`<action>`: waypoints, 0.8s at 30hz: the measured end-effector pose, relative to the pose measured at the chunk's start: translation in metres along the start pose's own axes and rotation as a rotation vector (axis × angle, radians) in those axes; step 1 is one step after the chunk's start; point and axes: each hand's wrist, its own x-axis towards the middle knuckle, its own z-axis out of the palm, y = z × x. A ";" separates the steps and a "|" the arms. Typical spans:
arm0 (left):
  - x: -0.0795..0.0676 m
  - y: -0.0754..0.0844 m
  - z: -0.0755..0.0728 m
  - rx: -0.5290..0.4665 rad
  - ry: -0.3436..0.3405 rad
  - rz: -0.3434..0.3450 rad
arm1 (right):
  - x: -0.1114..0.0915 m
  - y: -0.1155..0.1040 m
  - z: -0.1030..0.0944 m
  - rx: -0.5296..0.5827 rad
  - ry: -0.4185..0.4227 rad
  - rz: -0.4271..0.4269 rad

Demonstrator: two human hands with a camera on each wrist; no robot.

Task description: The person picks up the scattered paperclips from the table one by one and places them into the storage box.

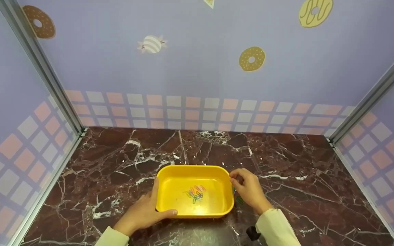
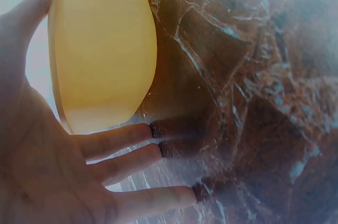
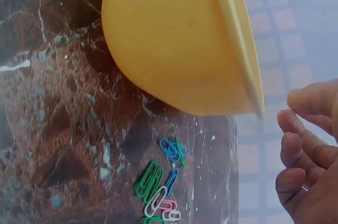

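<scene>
Two hands (image 1: pixel 144 210) (image 1: pixel 250 189), bin rim (image 1: pixel 193 166) between (marble (image 1: pixel 313 205) beyond)

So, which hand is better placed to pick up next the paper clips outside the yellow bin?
Probably the right hand: it is close to the loose paper clips beside the yellow bin. The left hand rests against the bin's opposite end.

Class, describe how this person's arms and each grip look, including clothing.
The left sleeve and right sleeve are plain pale cream, ending near the wrist. The left grip and right grip are bare hands, no gloves or rings visible. A small black object shows by the right sleeve; whether worn is unclear.
</scene>
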 end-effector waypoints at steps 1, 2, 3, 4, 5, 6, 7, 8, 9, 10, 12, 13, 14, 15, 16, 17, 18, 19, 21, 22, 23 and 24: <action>0.000 0.000 0.000 -0.001 -0.002 -0.001 | 0.000 0.001 0.000 -0.004 0.000 0.004; 0.000 0.000 0.000 -0.006 -0.008 -0.004 | 0.000 0.003 -0.001 -0.009 0.000 0.010; 0.001 0.000 0.000 -0.011 -0.014 -0.007 | 0.000 0.004 -0.001 -0.014 0.000 0.017; 0.001 -0.001 0.000 -0.014 -0.017 -0.008 | 0.000 0.005 -0.001 -0.019 0.000 0.023; 0.001 -0.001 0.000 -0.020 -0.020 -0.007 | 0.000 0.007 -0.002 -0.021 -0.001 0.029; 0.001 -0.001 0.000 -0.027 -0.022 -0.003 | -0.001 0.008 -0.002 -0.024 -0.003 0.035; 0.001 -0.002 0.000 -0.035 -0.023 0.003 | -0.001 0.009 -0.002 -0.024 -0.004 0.041; 0.001 -0.002 0.000 -0.040 -0.023 0.009 | -0.001 0.011 -0.002 -0.023 -0.006 0.051; 0.001 -0.002 0.000 -0.040 -0.019 0.016 | -0.001 0.012 -0.002 -0.021 -0.007 0.058; 0.001 -0.002 0.000 -0.040 -0.015 0.021 | -0.002 0.013 -0.002 -0.022 -0.009 0.065; 0.001 -0.002 0.000 -0.030 -0.015 0.020 | -0.002 0.016 -0.002 -0.027 -0.013 0.076; 0.000 -0.002 0.000 -0.023 -0.019 0.009 | -0.002 0.017 -0.001 -0.033 -0.012 0.077; 0.000 -0.002 0.000 -0.015 -0.023 -0.004 | -0.003 0.018 -0.001 -0.041 -0.012 0.080; 0.000 -0.002 0.000 -0.010 -0.024 -0.008 | -0.003 0.020 -0.001 -0.052 -0.011 0.080; 0.000 -0.001 0.000 -0.006 -0.026 -0.016 | -0.004 0.022 -0.001 -0.065 -0.010 0.078; 0.000 -0.001 0.000 -0.003 -0.027 -0.021 | -0.004 0.023 0.000 -0.076 -0.006 0.075; 0.000 -0.001 0.000 -0.005 -0.027 -0.018 | -0.004 0.025 0.000 -0.088 -0.003 0.074; 0.000 -0.001 0.000 -0.011 -0.025 -0.013 | -0.005 0.026 0.001 -0.099 0.002 0.070; 0.000 -0.001 0.000 -0.015 -0.022 -0.004 | -0.006 0.030 0.002 -0.117 0.010 0.066; 0.000 -0.001 -0.001 -0.015 -0.027 -0.013 | -0.007 0.031 0.003 -0.122 0.013 0.062; 0.000 -0.001 0.000 -0.013 -0.030 -0.015 | -0.007 0.032 0.004 -0.124 0.015 0.062; 0.000 -0.001 0.000 -0.010 -0.034 -0.021 | -0.008 0.034 0.005 -0.127 0.017 0.061</action>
